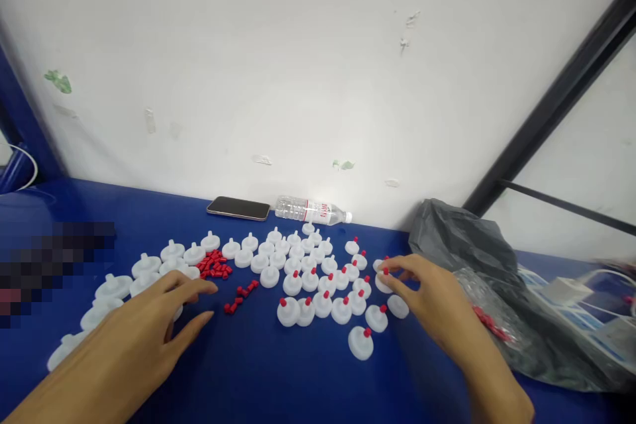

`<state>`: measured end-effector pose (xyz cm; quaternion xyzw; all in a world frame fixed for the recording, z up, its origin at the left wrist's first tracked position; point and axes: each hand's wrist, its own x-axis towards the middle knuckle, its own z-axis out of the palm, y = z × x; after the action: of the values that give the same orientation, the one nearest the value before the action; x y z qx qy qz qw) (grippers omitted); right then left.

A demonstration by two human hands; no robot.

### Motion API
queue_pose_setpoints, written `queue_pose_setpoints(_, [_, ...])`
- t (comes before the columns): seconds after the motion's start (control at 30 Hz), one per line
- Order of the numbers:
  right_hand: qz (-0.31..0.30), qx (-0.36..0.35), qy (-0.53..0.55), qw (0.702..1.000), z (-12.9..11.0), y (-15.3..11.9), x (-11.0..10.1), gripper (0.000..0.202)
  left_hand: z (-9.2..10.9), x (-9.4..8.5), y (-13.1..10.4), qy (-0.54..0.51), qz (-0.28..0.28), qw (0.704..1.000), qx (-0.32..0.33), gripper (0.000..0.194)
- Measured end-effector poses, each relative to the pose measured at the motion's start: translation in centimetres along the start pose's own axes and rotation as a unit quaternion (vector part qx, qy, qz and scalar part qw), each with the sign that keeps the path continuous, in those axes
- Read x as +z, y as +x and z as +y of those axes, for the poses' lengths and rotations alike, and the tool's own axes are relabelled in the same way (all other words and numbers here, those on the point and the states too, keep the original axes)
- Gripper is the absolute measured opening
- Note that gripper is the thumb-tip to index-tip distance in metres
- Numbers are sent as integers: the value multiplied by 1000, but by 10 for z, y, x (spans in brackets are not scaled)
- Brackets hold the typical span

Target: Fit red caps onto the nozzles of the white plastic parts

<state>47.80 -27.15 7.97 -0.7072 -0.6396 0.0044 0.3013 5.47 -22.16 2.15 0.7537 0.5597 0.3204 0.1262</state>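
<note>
My right hand (422, 288) is at the right end of the scattered pieces, thumb and forefinger pinched at the red tip of a white spouted lid (383, 283). Beside it lie several round white lids with small red caps on their spouts, such as one white lid (360, 343) nearer me. My left hand (161, 318) hovers at the left with its fingers apart, holding nothing. Just past its fingertips are loose red caps (232, 307), and a heap of red caps (213, 265) lies farther back. White lids with bare spouts (146, 265) are partly hidden by this hand.
The blue table (238, 371) meets a white wall at the back. A phone (238, 208) and a clear plastic bottle (311, 210) lie along the wall. At the right are a dark plastic bag (452, 232) and a clear bag (489, 305) with red caps inside.
</note>
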Motion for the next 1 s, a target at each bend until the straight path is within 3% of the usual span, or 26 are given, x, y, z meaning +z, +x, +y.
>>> queue_pose_setpoints(0.1, [-26, 18, -14, 999, 4, -1, 3, 23, -6, 4, 2, 46, -3, 999, 2, 40])
queue_pose_setpoints(0.27, [-56, 20, -5, 998, 11, -5, 6, 21, 9, -4, 4, 43, -70, 997, 4, 27])
queue_pose_setpoints(0.4, [-67, 19, 13, 997, 10, -5, 6, 20, 9, -6, 3, 59, -43, 997, 26, 32])
queue_pose_setpoints(0.63, [-88, 41, 12, 995, 4, -1, 6, 16, 23, -12, 7, 106, -153, 982, -10, 55])
queue_pose_setpoints(0.83, [-27, 1, -24, 999, 0, -2, 5, 26, 26, -8, 3, 100, -164, 981, -26, 62])
queue_pose_setpoints(1.0, [12, -80, -12, 997, -21, -2, 21, 38, 27, -5, 1, 106, -178, 978, -21, 67])
